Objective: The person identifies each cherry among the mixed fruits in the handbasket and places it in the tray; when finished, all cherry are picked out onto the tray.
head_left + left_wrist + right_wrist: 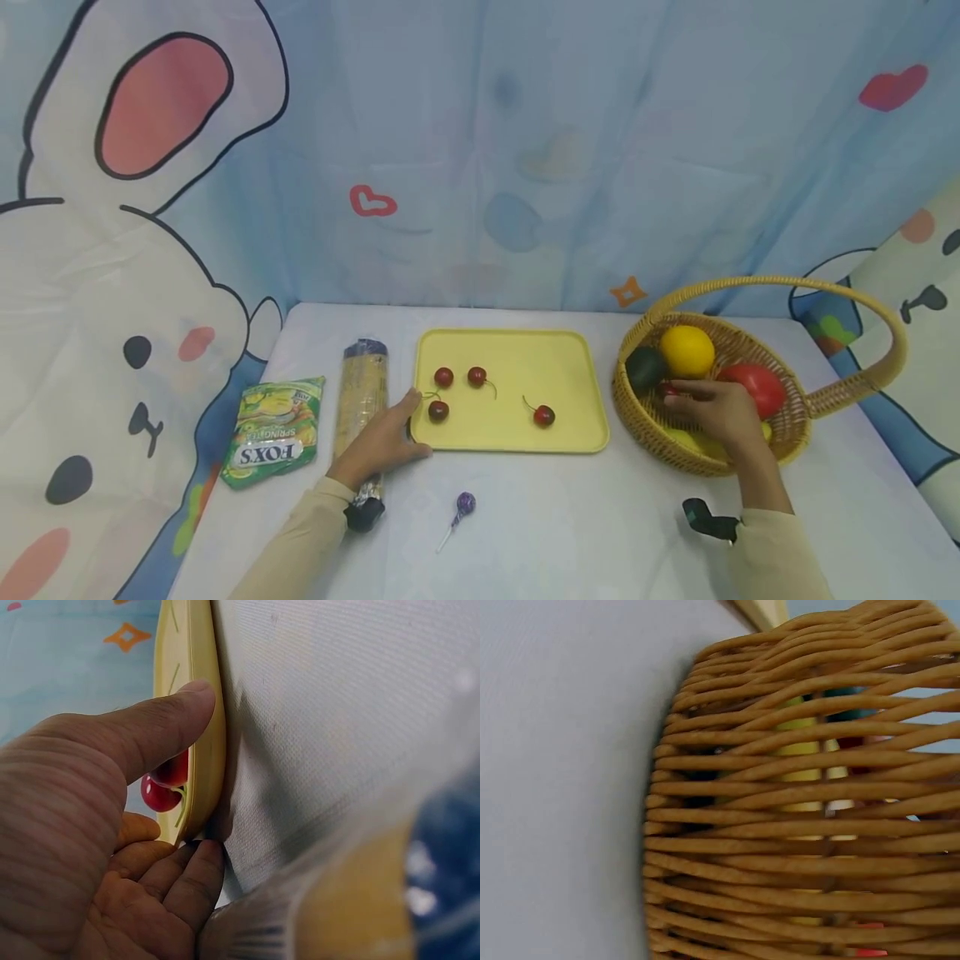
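Observation:
My left hand (386, 437) grips the near left corner of a yellow tray (517, 446); in the left wrist view the thumb (169, 727) lies along its rim. On the tray lie several dark red cherries (543, 415) with green stems. My right hand (716, 408) reaches inside a wicker basket (652, 437), its fingertips pinching a dark red cherry (666, 389). Around it in the basket are a dark green avocado-like fruit (646, 369), a lemon (687, 351) and a red tomato-like fruit (756, 389). The basket's woven side (802, 825) hides this hand in the right wrist view.
Under my left forearm lies a long clear-wrapped pack (362, 383), with a green FOX'S bag (273, 429) to its left. A purple lollipop (461, 508) is in front of the tray. The basket's tall handle (780, 283) arches up beyond my right hand.

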Available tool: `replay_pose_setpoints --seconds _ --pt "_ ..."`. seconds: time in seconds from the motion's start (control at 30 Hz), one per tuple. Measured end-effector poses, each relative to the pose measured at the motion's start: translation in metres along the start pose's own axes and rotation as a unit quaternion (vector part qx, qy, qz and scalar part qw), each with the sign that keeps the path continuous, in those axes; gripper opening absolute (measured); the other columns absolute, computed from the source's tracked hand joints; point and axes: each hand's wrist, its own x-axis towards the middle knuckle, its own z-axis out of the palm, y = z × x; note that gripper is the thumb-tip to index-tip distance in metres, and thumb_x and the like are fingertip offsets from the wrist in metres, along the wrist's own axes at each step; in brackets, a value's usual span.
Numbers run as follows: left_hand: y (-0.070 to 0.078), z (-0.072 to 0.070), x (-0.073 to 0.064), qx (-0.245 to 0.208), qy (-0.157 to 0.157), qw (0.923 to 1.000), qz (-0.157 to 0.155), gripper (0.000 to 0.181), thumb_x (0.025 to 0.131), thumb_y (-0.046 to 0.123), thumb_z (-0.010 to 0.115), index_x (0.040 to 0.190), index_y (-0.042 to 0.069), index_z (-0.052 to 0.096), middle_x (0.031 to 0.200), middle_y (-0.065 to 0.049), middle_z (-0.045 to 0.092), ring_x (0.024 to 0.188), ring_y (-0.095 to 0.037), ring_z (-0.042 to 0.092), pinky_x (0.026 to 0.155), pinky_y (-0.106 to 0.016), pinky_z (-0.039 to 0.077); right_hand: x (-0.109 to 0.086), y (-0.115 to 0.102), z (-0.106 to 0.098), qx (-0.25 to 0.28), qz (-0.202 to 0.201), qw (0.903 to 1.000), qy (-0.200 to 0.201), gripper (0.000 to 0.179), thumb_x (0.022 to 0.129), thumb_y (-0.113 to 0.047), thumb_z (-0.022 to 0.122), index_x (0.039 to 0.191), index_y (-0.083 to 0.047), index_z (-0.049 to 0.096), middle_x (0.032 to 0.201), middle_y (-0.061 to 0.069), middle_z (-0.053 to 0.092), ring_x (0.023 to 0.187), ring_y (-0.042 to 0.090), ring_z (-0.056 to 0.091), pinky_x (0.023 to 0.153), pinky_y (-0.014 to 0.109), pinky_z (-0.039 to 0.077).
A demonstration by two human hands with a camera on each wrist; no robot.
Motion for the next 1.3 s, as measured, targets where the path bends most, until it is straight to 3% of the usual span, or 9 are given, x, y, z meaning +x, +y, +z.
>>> replay_pose_setpoints --seconds 0.13,0.33,0.6,0.77,1.1,1.3 --pt "0.0 0.0 0.0 0.003 -0.001 1.0 0.0 0.095 0.078 0.027 0.084 0.152 -0.002 0.033 0.161 -0.018 0.027 0.147 -0.034 0.032 0.121 -0.045 0.029 -0.009 -0.009 -0.003 -0.009 -0.021 0.9994 0.027 0.062 0.089 -0.051 0.069 0.131 -0.005 0.065 0.124 0.024 0.063 0.099 0.029 0.053 0.069 0.024 0.05" --pt "0.0 0.0 0.0 0.003 -0.002 1.0 -0.003 0.095 0.078 0.027 0.084 0.153 -0.002 0.032 0.161 -0.018 0.027 0.147 -0.034 0.032 0.121 -0.045 0.03 -0.02 -0.035 -0.002 -0.005 -0.068 0.9958 0.061 0.056 0.088 -0.047 0.072 0.126 -0.006 0.069 0.115 0.022 0.07 0.085 0.011 0.063 0.067 0.015 0.053" --pt "-0.002 -0.001 0.001 0.003 0.001 1.0 0.003 0.096 0.078 0.028 0.084 0.153 -0.001 0.032 0.161 -0.017 0.027 0.147 -0.034 0.032 0.121 -0.045 0.029 -0.027 -0.069 0.026 0.037 -0.134 0.9886 0.058 0.045 0.087 -0.036 0.076 0.121 -0.007 0.072 0.12 0.018 0.07 0.084 -0.01 0.061 0.069 0.011 0.055" --pt "-0.003 0.001 0.0 0.0 -0.001 1.0 0.001 0.096 0.078 0.028 0.084 0.153 -0.001 0.031 0.161 -0.017 0.027 0.146 -0.034 0.032 0.121 -0.046 0.03 -0.017 -0.085 0.058 0.064 -0.166 0.9836 0.031 0.035 0.087 -0.027 0.078 0.115 -0.007 0.075 0.114 0.017 0.072 0.078 0.002 0.066 0.063 0.019 0.056" --pt "-0.002 0.003 0.001 -0.003 -0.002 1.0 -0.004 0.096 0.079 0.028 0.084 0.154 0.0 0.031 0.161 -0.016 0.026 0.147 -0.034 0.031 0.121 -0.045 0.029 0.013 -0.104 0.113 0.093 -0.181 0.979 -0.011 0.033 0.085 -0.013 0.078 0.115 -0.001 0.073 0.112 0.023 0.072 0.071 0.028 0.075 0.055 0.03 0.058" --pt "-0.003 0.001 0.001 0.001 0.0 1.0 -0.004 0.096 0.079 0.028 0.084 0.153 0.0 0.031 0.161 -0.017 0.026 0.147 -0.034 0.032 0.121 -0.045 0.03 0.028 -0.113 0.138 0.092 -0.177 0.9792 -0.036 0.032 0.084 -0.01 0.079 0.113 0.002 0.073 0.112 0.025 0.071 0.068 0.026 0.074 0.054 0.03 0.059"
